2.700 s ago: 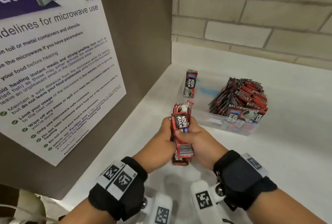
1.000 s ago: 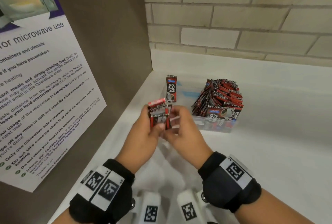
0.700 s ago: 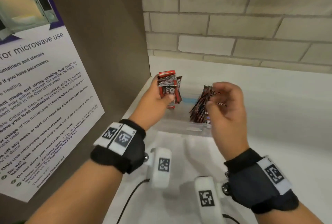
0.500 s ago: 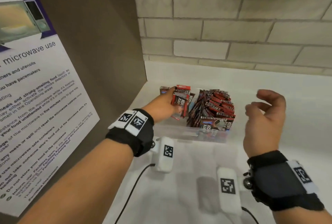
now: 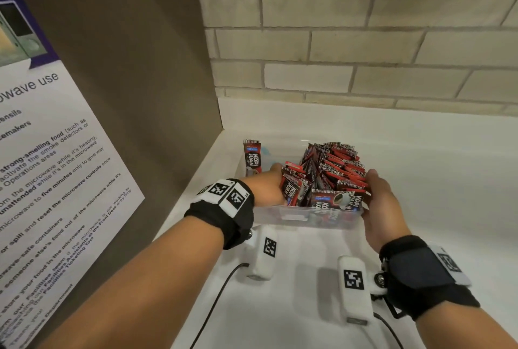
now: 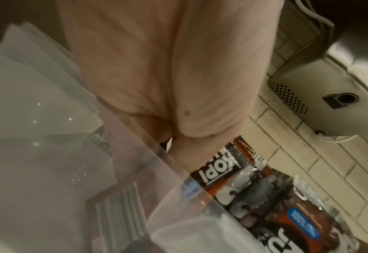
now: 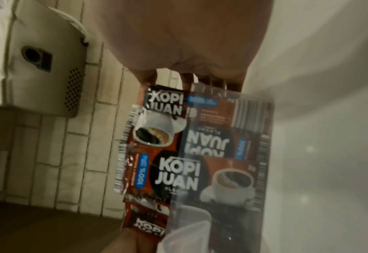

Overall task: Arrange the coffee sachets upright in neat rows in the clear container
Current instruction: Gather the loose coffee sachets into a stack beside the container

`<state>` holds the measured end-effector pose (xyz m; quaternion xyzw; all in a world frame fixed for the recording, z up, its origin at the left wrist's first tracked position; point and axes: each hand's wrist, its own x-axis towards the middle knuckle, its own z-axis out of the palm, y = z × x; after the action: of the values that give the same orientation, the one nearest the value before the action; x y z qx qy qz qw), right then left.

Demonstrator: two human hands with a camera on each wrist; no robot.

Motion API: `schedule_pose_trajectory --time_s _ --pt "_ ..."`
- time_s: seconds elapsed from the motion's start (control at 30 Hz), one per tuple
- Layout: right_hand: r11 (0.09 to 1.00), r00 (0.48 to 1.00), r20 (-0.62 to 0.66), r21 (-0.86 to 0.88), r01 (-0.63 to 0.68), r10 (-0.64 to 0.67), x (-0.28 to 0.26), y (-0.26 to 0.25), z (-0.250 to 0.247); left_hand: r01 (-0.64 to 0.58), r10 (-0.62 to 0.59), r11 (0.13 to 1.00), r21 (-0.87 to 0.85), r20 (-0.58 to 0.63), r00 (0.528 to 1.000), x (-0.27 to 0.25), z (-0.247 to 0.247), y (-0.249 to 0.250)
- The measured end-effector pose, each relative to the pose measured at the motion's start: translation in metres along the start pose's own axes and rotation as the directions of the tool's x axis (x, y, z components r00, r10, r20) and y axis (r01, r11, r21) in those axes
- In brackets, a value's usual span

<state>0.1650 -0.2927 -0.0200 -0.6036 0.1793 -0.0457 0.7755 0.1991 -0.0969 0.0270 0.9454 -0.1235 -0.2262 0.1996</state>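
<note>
White counter [image 5: 420, 180], brick wall behind, clear container [image 5: 308, 218] near its back left corner. Sachets [image 5: 333, 172] packed at container's right side, one sachet [image 5: 253, 156] upright at far left. Left hand [image 5: 266, 187] inside, gripping a small sachet bundle [image 5: 293, 187]. Right hand [image 5: 382, 205] flat against container's right wall, fingers straight.

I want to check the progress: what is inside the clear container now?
Inside the clear container is a leaning pack of coffee sachets, one sachet upright at back left, and the left hand with more. The bottom is mostly covered.
</note>
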Motion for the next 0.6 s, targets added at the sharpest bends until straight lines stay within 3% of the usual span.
schedule_pose_trajectory --time_s 0.23,0.6 --pt "0.996 0.996 0.080 0.080 -0.037 0.030 -0.003 0.010 0.002 0.049 -0.056 0.990 0.131 0.052 0.997 0.010 0.003 0.005" --pt "1.000 0.996 0.085 0.028 0.001 -0.003 -0.004 0.015 0.006 -0.025 0.021 0.998 0.061 0.071 0.997 0.021 0.006 0.029"
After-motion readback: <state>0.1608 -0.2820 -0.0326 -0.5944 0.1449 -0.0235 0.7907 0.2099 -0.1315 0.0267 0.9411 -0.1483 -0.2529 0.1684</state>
